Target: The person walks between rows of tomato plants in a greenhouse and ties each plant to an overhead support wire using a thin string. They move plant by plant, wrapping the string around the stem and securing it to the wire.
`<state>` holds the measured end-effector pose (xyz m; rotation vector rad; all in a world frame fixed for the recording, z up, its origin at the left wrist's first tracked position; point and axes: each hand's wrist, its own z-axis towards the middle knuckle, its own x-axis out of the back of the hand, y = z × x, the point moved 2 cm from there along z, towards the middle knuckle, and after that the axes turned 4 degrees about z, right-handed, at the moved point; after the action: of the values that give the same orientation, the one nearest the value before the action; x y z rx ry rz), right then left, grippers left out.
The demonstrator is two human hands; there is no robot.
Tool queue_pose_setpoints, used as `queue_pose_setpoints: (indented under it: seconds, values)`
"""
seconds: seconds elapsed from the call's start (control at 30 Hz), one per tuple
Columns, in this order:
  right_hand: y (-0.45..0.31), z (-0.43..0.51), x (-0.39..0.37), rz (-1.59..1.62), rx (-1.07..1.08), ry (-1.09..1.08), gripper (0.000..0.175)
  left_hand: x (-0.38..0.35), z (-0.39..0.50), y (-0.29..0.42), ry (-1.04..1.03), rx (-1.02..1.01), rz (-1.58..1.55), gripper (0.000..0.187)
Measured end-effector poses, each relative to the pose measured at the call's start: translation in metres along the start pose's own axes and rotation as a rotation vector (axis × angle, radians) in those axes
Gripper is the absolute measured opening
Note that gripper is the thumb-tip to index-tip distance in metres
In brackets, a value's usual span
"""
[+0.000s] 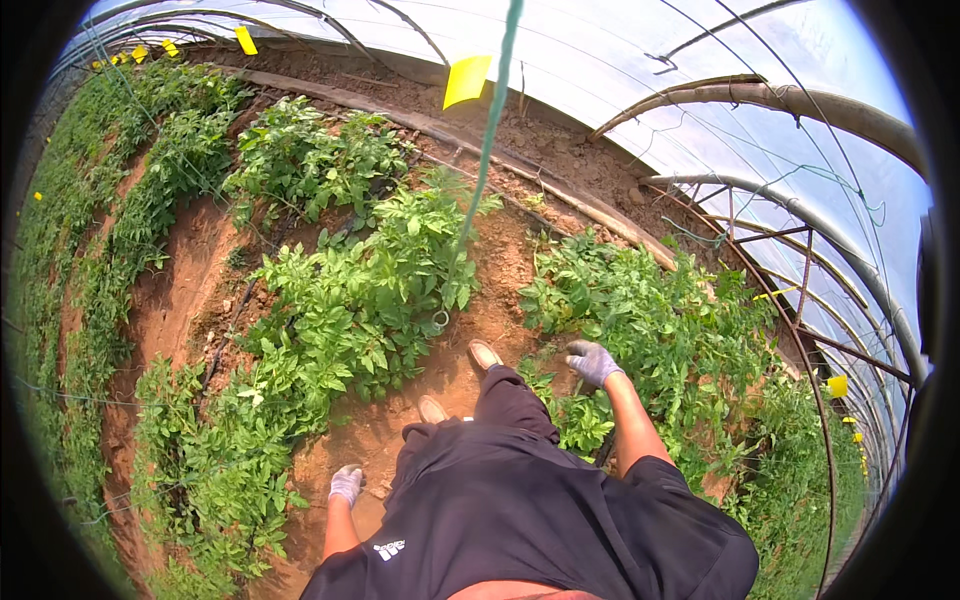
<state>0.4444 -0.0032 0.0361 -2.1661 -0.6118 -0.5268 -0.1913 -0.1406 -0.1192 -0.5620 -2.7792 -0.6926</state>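
Observation:
My left hand [347,484], in a pale work glove, hangs low beside my body over the bare soil path [375,435]. Leafy plants that look like tomato plants [322,337] grow in a row on its left. I cannot make out how far its fingers are bent or anything in them. My right hand [594,361], gloved too, is held out over the edge of the right-hand plant row [645,315]. Its fingers are loosely spread and nothing shows in them. A green twine [491,127] hangs down before me, and near its lower end a small pale ring [440,319] shows against the leaves.
Plastic film [600,52] on curved poles [825,97] encloses the rows. A rusty metal truss [795,307] rises at the right. Yellow cards [466,81] hang along the side. Black irrigation hose [232,322] lies between plants. A pole [592,210] lies along the soil bank.

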Motion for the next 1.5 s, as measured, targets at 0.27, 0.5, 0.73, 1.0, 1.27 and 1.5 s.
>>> queue_pose_setpoints:
  seconds: [0.27,0.5,0.73,1.0,1.27,1.5]
  values:
    - [-0.306,-0.043,0.042,0.509,0.782,-0.527,0.073,-0.055,-0.01,0.057,0.137,-0.156,-0.045,0.035]
    - [-0.403,-0.075,0.035,0.714,0.941,-0.845,0.052,-0.108,-0.02,0.01,0.271,-0.142,-0.458,0.035]
    - [-0.496,-0.11,0.099,0.925,1.453,-0.813,0.085,-0.161,-0.009,-0.052,0.386,0.028,-0.468,0.036]
    - [-0.582,-0.203,0.154,1.153,1.967,-0.087,0.051,-0.104,0.044,0.002,0.314,-0.17,-0.147,0.034]
    - [-0.604,-0.239,0.166,1.217,2.098,0.247,0.019,-0.057,0.012,-0.006,0.433,-0.174,-0.314,0.039]
    - [-0.659,-0.205,0.138,0.906,2.128,0.486,0.01,-0.083,-0.021,-0.022,0.273,0.008,-0.064,0.041]
